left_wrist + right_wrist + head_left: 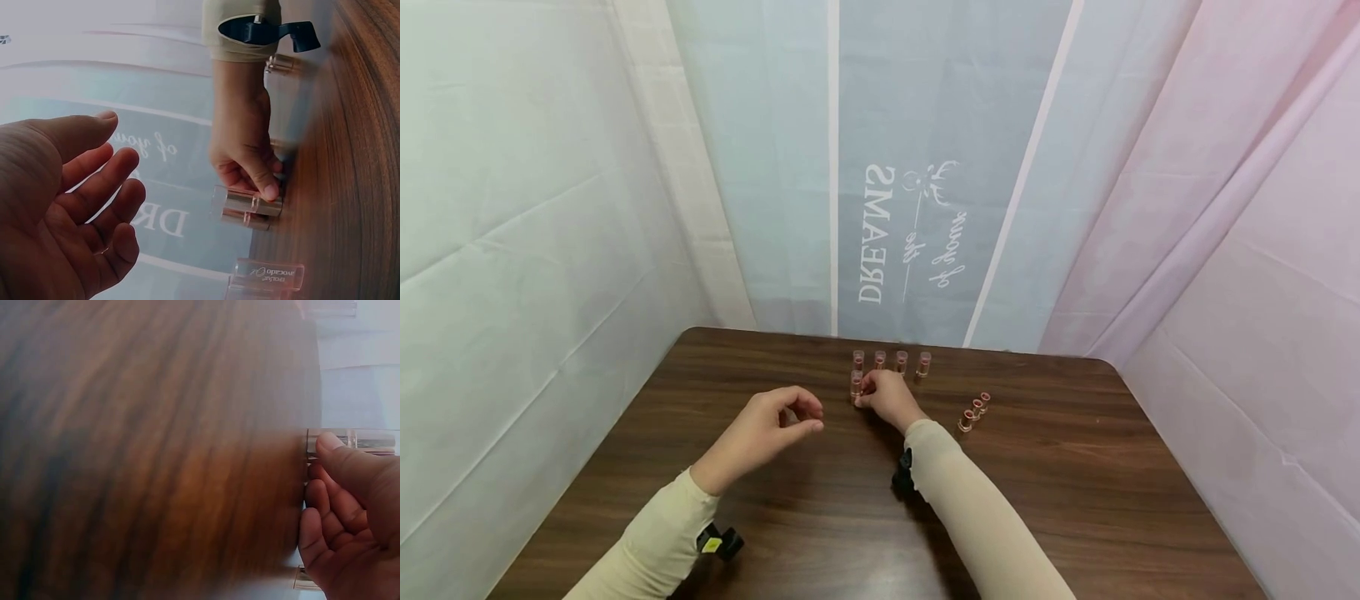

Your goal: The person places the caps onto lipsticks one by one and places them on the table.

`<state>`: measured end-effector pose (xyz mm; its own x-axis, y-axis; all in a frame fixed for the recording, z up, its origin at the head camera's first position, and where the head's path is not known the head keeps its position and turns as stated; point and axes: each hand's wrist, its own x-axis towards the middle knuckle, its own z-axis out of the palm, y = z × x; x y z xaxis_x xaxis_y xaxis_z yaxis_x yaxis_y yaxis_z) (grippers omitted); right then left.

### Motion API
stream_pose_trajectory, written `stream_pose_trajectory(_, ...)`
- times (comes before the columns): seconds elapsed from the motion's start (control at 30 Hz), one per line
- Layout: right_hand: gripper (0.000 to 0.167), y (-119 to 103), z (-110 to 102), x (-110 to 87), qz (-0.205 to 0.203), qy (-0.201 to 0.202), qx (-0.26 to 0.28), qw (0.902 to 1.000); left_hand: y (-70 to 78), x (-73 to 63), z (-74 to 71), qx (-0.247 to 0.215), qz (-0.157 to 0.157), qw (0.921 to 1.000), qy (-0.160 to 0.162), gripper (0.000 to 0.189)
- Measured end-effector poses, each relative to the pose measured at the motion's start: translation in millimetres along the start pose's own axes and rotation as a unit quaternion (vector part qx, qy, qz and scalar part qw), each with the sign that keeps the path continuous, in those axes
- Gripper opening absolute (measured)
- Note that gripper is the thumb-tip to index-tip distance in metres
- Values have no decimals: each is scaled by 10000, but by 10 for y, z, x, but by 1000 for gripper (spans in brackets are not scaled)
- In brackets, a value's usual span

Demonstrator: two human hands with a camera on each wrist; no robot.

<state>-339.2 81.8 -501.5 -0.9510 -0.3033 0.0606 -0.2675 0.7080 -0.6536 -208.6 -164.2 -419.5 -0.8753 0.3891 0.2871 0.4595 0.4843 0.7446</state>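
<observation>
Right hand pinches one clear-topped tube

The right hand [891, 397] is clamped with thumb and fingers on a copper-toned tube [856, 383] with a clear top, which stands upright; whether its base touches the table [820, 508] I cannot tell; the left hand [767, 429] is to the left of that tube and nearer the person, thumb and loosely bent fingers apart, holding nothing; just behind the tube, and running off to its right, is a row of four similar capped tubes [923, 364]; well to its right stand three copper tubes with reddish tops [967, 420], close together in a slanting line; in the left wrist view a pinkish clear cap [269, 275] lettered "avocado" shows apart from the pinched tube; behind the tube, past the table's far edge, hangs a blue-grey cloth [992, 100] with mirrored white lettering, "DREAMS" [876, 233] among it.
</observation>
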Motion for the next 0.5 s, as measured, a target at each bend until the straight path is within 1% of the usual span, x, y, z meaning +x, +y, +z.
stream_pose_trajectory(0.13, 14, 22, 16, 7, -25, 22, -82, 10000, -2, 3, -3, 28, 11, 10000, 27, 14)
stream_pose_trajectory(0.27, 22, -63, -67, -17, 133, 54, -85, 9999, -9, 11, -16, 73, 32, 10000, 29, 15)
stream_pose_trajectory(0.37, 31, -234, -236, -119, 204, 266, 13, 9994, -17, 3, -26, 44, 22, 10000, 1, 14)
stream_pose_trajectory(0.5, 33, -519, -546, -342, 21, 652, 269, 9975, -47, -6, -46, -5, -40, 10000, -42, 14)
